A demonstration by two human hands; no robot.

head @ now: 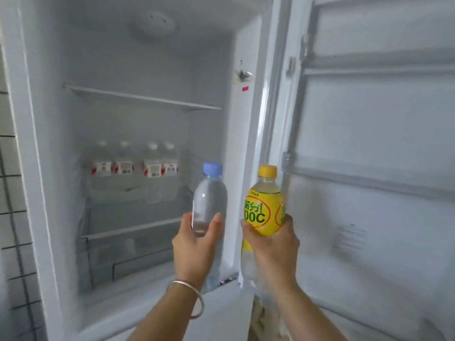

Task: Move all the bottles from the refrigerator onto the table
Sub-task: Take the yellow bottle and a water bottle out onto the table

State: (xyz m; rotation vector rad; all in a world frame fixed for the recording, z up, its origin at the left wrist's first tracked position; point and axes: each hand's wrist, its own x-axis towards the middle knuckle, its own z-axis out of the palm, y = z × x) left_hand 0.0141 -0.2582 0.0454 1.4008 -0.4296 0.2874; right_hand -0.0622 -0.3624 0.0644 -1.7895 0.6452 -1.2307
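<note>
We hold one bottle in each of our hands in front of the open refrigerator [147, 70], and the relation that matters now is between those two bottles and the bench, which is nowhere in view, so we judge the coming move to be a turn away from the fridge. Our left hand [197, 244] is wrapped around the lower body of the clear bottle [209, 205] with the blue cap, thumb on its right side, the long axis upright and tipped slightly right. Our right hand [273, 247] is closed around the middle of the yellow bottle [264, 207], which also stands upright, just beside the clear one but not touching it. Both forearms reach forward and up from the near edge, the left wrist wearing a bangle [194, 299]. Far and to the left, well apart from our hands, a row of four white-capped bottles [135, 166] with red and white labels stands upright on the middle shelf [135, 228]; we judge these remain to be carried. The door [369, 143] stands open on the right.
</note>
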